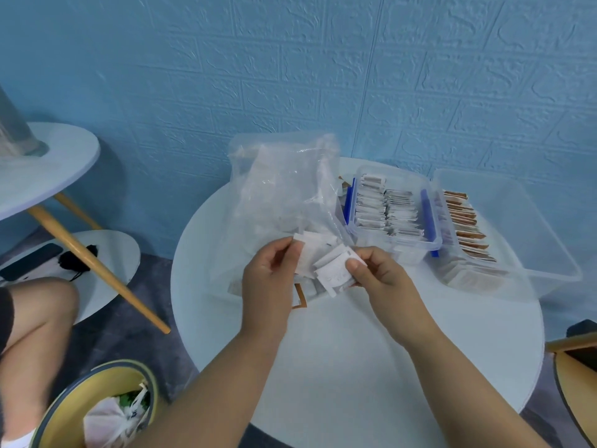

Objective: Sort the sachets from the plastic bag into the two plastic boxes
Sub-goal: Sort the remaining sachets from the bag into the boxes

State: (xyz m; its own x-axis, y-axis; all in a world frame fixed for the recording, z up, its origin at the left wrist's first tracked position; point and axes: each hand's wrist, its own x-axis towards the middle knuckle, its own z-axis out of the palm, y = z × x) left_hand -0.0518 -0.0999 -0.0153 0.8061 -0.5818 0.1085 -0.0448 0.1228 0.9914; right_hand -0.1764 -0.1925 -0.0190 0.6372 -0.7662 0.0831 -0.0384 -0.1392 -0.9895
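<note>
Head view: several white sachets [336,276] are pinched between left hand [269,276] and right hand [379,271] above the table [355,367]. The bag [284,189] behind is partly hidden by them. Two boxes are counted: a clipped box [403,250] and a larger box [533,227], side by side. One bin [64,405] is seen lower left.

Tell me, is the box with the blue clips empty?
No, the box with blue clips holds rows of white sachets standing on edge.
</note>
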